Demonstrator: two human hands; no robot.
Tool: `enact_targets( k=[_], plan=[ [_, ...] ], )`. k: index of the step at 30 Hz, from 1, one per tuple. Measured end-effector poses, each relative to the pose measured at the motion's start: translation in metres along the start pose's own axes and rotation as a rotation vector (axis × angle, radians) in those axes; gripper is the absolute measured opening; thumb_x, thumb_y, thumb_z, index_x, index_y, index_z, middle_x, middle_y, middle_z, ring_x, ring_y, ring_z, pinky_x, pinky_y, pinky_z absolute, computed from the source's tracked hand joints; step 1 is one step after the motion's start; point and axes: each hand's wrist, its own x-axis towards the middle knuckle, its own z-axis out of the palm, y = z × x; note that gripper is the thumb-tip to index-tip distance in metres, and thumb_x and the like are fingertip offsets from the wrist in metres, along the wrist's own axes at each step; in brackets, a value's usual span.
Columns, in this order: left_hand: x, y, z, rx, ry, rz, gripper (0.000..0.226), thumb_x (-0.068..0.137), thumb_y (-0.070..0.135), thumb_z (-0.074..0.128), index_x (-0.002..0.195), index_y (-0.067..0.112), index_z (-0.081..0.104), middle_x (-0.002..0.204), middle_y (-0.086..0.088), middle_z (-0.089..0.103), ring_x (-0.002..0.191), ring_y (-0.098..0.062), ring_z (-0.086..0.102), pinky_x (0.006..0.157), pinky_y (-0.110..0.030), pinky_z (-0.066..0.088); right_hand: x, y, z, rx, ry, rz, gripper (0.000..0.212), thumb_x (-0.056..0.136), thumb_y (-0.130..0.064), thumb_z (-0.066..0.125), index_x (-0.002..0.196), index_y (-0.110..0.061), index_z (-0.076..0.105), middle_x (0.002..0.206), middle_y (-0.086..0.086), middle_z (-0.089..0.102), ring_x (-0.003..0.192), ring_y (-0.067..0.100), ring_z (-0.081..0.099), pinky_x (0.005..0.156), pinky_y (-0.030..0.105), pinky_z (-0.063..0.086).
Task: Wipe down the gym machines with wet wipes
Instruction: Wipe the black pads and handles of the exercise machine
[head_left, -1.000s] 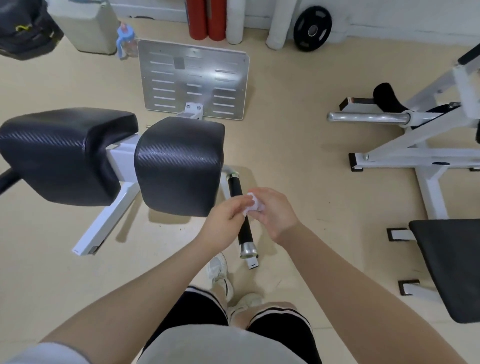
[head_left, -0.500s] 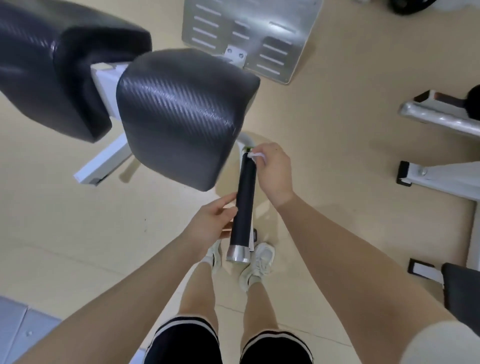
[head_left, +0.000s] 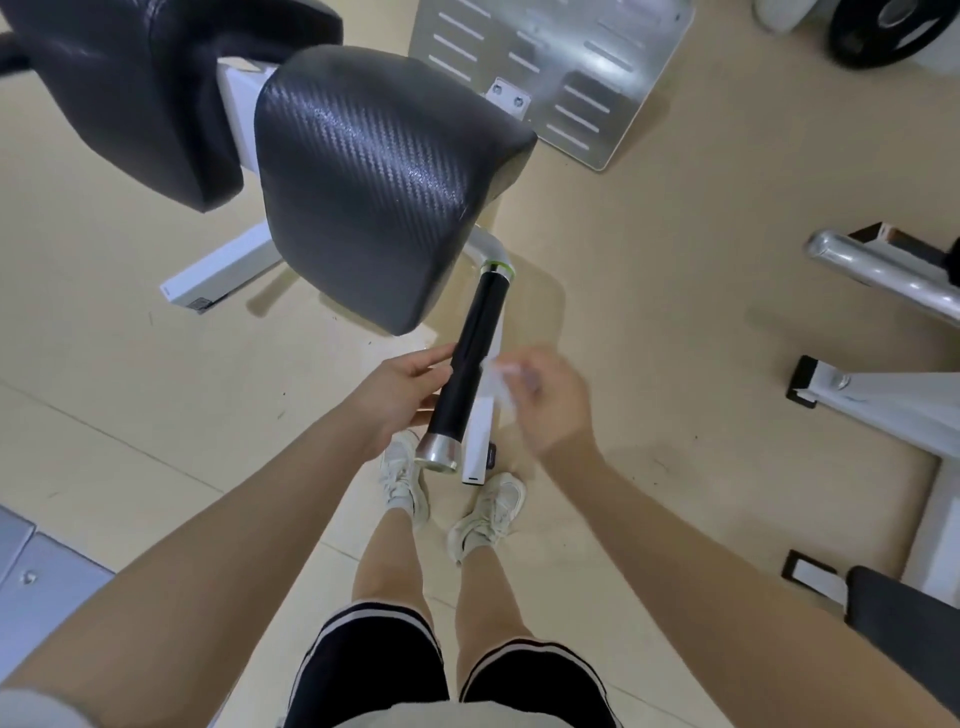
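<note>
the wipe (head_left: 494, 382), white and blurred, sits in the right hand (head_left: 550, 402), pinched in its curled fingers and pressed against the right side of the black handle (head_left: 470, 358), about two thirds of the way down its length. the handle slants from a green-ringed collar at its top to a silver end cap (head_left: 439, 453) at its bottom. the left hand (head_left: 402, 397) is on the handle's other side, fingers loosely extended and touching the black grip just above the cap, holding nothing. a white frame bar (head_left: 480, 434) runs beside the handle on its right, partly behind the wipe. above and left of the handle is a black textured pad (head_left: 374, 176), with a second black pad (head_left: 130, 83) farther left, joined by white frame. a silver slotted plate (head_left: 550, 67) stands behind the pads on the beige floor (head_left: 649, 270). below the hands are two pale sneakers (head_left: 485, 512) and black shorts. at the right edge are parts of another white-framed machine (head_left: 883, 400) with a chrome bar, and a black weight plate (head_left: 888, 31) lies in the top right corner.
</note>
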Motion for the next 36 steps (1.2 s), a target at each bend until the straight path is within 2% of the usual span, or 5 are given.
enact_targets(
  k=[9, 17, 24, 32, 36],
  plan=[
    [0.009, -0.004, -0.006, -0.003, 0.008, 0.003, 0.024, 0.096, 0.013, 0.048, 0.112, 0.027, 0.06, 0.09, 0.0, 0.067, 0.072, -0.01, 0.065, 0.065, -0.02, 0.056, 0.078, 0.007, 0.023, 0.111, 0.164, 0.207, 0.011, 0.086, -0.008, 0.06, 0.079, -0.014, 0.066, 0.084, 0.002, 0.064, 0.082, 0.017, 0.059, 0.073, 0.013, 0.044],
    [0.004, -0.002, -0.022, -0.026, -0.059, -0.059, 0.029, 0.097, 0.003, 0.04, 0.111, 0.018, 0.059, 0.099, 0.003, 0.069, 0.088, -0.013, 0.065, 0.075, -0.023, 0.052, 0.003, -0.034, 0.015, -0.201, -0.396, -0.086, 0.024, 0.081, 0.007, 0.05, 0.084, 0.0, 0.072, 0.094, 0.017, 0.066, 0.09, 0.029, 0.06, 0.08, 0.016, 0.041],
    [0.011, -0.013, -0.055, 0.003, 0.094, -0.16, 0.025, 0.096, 0.011, 0.042, 0.115, 0.015, 0.057, 0.097, -0.002, 0.068, 0.084, -0.018, 0.062, 0.084, -0.029, 0.05, 0.124, -0.024, 0.018, -0.668, -0.001, -0.106, 0.028, 0.086, 0.001, 0.045, 0.098, -0.006, 0.07, 0.1, 0.017, 0.066, 0.095, 0.033, 0.058, 0.082, 0.037, 0.046],
    [0.011, -0.015, -0.06, -0.038, 0.069, -0.195, 0.023, 0.095, 0.01, 0.042, 0.112, 0.013, 0.058, 0.097, -0.004, 0.067, 0.08, -0.017, 0.061, 0.08, -0.027, 0.048, 0.082, -0.034, 0.032, -0.696, -0.534, 0.038, 0.024, 0.09, -0.011, 0.048, 0.102, -0.016, 0.069, 0.107, 0.009, 0.064, 0.1, 0.025, 0.057, 0.077, 0.024, 0.04],
    [0.01, -0.005, -0.055, 0.023, 0.017, -0.142, 0.03, 0.096, 0.01, 0.041, 0.12, 0.016, 0.057, 0.098, -0.002, 0.066, 0.082, -0.016, 0.061, 0.081, -0.026, 0.048, 0.027, -0.048, 0.013, -0.287, -0.571, 0.059, 0.017, 0.087, -0.007, 0.057, 0.091, -0.01, 0.073, 0.094, 0.004, 0.072, 0.089, 0.019, 0.064, 0.082, 0.022, 0.046]
  ],
)
